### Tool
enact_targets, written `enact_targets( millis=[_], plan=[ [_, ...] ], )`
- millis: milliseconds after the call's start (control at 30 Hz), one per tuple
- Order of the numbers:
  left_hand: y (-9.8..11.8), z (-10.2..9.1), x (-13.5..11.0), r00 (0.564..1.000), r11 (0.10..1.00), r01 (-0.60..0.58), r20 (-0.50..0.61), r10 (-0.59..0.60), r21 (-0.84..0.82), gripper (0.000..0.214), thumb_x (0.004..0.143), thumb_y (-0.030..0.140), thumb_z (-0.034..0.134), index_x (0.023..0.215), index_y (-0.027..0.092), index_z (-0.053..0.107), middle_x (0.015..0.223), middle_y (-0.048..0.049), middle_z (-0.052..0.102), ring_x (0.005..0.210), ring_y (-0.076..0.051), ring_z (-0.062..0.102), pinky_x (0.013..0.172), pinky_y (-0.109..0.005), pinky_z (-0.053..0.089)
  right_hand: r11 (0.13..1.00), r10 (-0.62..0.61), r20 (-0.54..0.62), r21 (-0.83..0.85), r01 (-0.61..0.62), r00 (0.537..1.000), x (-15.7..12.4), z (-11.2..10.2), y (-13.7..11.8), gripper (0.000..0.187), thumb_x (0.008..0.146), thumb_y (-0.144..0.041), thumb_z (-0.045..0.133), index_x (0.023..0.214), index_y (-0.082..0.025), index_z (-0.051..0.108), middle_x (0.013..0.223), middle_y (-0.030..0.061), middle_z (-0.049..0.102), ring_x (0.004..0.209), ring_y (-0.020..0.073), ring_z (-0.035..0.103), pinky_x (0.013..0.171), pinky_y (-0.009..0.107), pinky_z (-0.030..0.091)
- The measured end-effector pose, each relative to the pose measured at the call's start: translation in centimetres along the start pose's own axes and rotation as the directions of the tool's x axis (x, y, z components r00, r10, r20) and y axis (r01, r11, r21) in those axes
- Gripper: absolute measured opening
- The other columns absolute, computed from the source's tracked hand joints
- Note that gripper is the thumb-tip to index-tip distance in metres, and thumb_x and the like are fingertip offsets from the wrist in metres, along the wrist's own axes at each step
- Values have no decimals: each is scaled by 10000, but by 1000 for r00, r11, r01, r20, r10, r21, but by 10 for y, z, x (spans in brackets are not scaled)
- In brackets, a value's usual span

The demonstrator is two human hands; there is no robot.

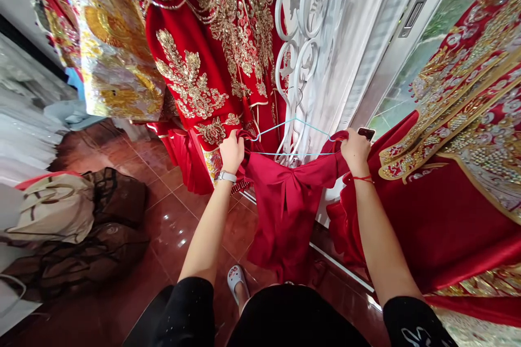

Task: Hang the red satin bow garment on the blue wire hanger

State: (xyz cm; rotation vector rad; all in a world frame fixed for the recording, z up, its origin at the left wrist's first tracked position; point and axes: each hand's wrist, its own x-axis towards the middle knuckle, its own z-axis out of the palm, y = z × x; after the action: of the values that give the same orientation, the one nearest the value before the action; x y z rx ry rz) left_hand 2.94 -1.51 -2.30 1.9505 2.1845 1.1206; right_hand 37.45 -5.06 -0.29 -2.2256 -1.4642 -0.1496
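Observation:
A plain red dress (287, 211) with a bow at its chest hangs on a thin light-blue wire hanger (311, 126) in front of me. My left hand (233, 153) is closed on the dress's left shoulder strap, near that end of the hanger. On the other side, my right hand (355, 150) grips the opposite strap. A dark phone-like object (366, 133) shows just behind my right hand; whether I hold it too is unclear. The dress hangs down toward my lap, its lower part partly out of sight.
Red gowns with gold embroidery (195, 84) hang ahead. Another embroidered red garment (459, 184) hangs at right. A white scrolled metal stand (299, 38) rises by the white curtain (358, 21) and glass door (411, 16). Bags (61, 203) lie on the tiled floor (171, 217) at left.

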Motion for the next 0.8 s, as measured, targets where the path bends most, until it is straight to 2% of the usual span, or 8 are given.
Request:
enact_targets(
  millis=[133,300,400,467,567,633,700,800],
  plan=[
    [-16,1,9,984,952,152,-47,-171,-267,323,915,203,404,1118,137,646,1114,-171,718,1067,-317,672,997,-443,488,973,81,39,212,-87,996,16,10,13,437,860,-55,501,1263,-128,655,1043,178,687,1033,307,629,928,461,440],
    [-26,13,0,957,876,152,-155,-247,-457,254,875,162,409,1033,179,607,1056,-125,707,1015,-266,657,997,-415,491,840,190,-7,518,-159,982,21,41,35,511,727,-36,455,1161,-157,697,1063,119,698,981,237,628,968,410,470],
    [-30,18,-12,947,868,108,-215,-238,-484,223,878,148,394,998,198,575,1006,-99,686,976,-238,650,966,-379,499,668,284,-80,732,-137,956,14,59,50,504,671,-93,460,1106,-166,704,960,69,691,821,187,611,877,363,512],
    [-33,21,-21,950,864,47,-246,-194,-501,258,854,117,394,1043,196,552,1044,-97,667,969,-217,642,953,-355,500,514,350,25,831,-214,936,2,70,60,495,658,-154,468,1096,-169,700,764,8,629,611,144,524,674,308,512],
    [-39,29,-39,954,867,-4,-261,-146,-499,304,822,89,399,1076,185,536,1094,-108,638,988,-210,621,973,-368,487,318,381,242,872,-372,892,-28,85,73,476,634,-225,494,1058,-160,699,565,-64,485,432,98,338,430,233,340],
    [-42,37,-54,968,878,6,-218,-125,-478,267,827,109,421,1041,190,558,1064,-105,632,987,-219,608,981,-386,481,284,374,258,882,-375,891,-52,95,78,436,627,-261,527,1008,-153,709,546,-61,502,423,99,352,405,230,313],
    [-46,45,-70,983,890,30,-146,-108,-455,220,836,137,456,998,199,591,1019,-95,632,967,-227,605,970,-394,487,298,363,212,896,-328,907,-74,105,80,388,635,-310,567,954,-153,722,591,-25,585,475,125,461,447,248,395],
    [-50,53,-89,992,909,71,-66,-108,-410,181,848,168,503,970,207,630,1015,-93,642,939,-235,611,945,-397,499,324,348,128,913,-248,929,-95,114,75,355,642,-382,616,894,-162,735,764,53,715,667,194,631,620,312,531]
  ],
)
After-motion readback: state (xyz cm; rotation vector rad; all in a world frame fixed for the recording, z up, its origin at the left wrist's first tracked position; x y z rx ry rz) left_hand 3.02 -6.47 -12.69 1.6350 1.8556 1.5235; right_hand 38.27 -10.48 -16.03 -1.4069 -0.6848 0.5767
